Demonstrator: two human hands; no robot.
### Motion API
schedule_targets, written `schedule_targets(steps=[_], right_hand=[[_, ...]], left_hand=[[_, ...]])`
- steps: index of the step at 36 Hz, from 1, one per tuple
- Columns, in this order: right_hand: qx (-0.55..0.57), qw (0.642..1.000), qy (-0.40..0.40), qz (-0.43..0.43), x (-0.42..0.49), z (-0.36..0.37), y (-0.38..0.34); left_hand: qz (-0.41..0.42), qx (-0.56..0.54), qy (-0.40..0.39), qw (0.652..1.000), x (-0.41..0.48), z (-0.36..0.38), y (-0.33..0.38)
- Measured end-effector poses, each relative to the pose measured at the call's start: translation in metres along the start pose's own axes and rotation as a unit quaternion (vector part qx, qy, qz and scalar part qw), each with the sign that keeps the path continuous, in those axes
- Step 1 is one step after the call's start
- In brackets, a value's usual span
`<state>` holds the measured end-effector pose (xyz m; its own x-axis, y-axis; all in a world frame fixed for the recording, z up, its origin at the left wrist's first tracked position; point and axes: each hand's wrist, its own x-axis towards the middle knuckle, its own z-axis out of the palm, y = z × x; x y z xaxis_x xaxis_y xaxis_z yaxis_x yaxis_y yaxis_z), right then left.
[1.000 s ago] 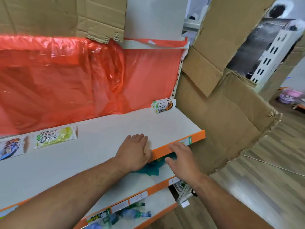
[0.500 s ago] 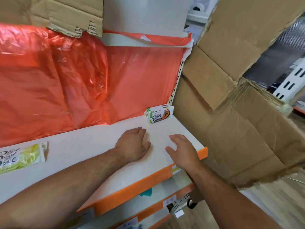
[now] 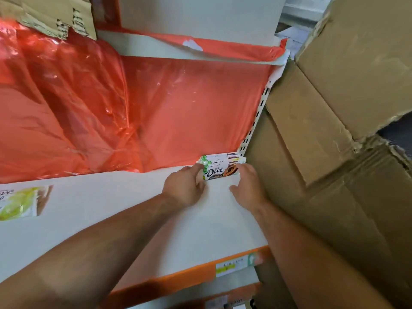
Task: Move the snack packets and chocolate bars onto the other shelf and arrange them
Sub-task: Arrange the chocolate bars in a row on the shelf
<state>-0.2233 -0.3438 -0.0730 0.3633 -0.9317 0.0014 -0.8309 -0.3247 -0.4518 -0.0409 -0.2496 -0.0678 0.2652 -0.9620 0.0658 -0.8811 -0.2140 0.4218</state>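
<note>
A small stack of white Dove chocolate bars (image 3: 219, 171) stands at the back right corner of the white shelf (image 3: 133, 210), against the red backing. My left hand (image 3: 185, 186) holds the left end of the stack, fingers curled over it and thumb below. My right hand (image 3: 247, 186) holds the right end the same way. A yellow-green Dove packet (image 3: 20, 201) lies flat at the far left of the same shelf, away from both hands.
Red plastic sheeting (image 3: 156, 112) covers the back of the shelf. Large cardboard boxes (image 3: 334, 108) press close against the right side. The shelf's orange front edge carries a price label (image 3: 231, 265), and a lower shelf shows beneath it.
Both hands moved from the shelf's front edge to the back right corner and took hold of the Dove bars. The view moved closer and higher.
</note>
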Motion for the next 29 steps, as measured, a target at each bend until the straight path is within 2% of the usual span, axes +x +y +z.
schedule_targets(steps=[9,19,23,29], right_hand=[[-0.041,0.998,-0.047,-0.015,0.028,-0.002,0.008],[-0.037,0.998,-0.026,-0.053,0.028,-0.008,0.009],[0.017,0.998,-0.003,-0.054,0.027,-0.007,0.009],[0.094,0.995,0.013,-0.032,0.032,-0.005,0.008]], left_hand=[[-0.045,0.018,0.018,0.999,0.019,0.007,0.001],[-0.072,-0.055,0.063,0.994,0.023,0.019,0.012],[-0.039,-0.087,0.073,0.993,0.024,0.021,0.017],[-0.002,-0.057,0.087,0.995,0.022,0.026,0.016]])
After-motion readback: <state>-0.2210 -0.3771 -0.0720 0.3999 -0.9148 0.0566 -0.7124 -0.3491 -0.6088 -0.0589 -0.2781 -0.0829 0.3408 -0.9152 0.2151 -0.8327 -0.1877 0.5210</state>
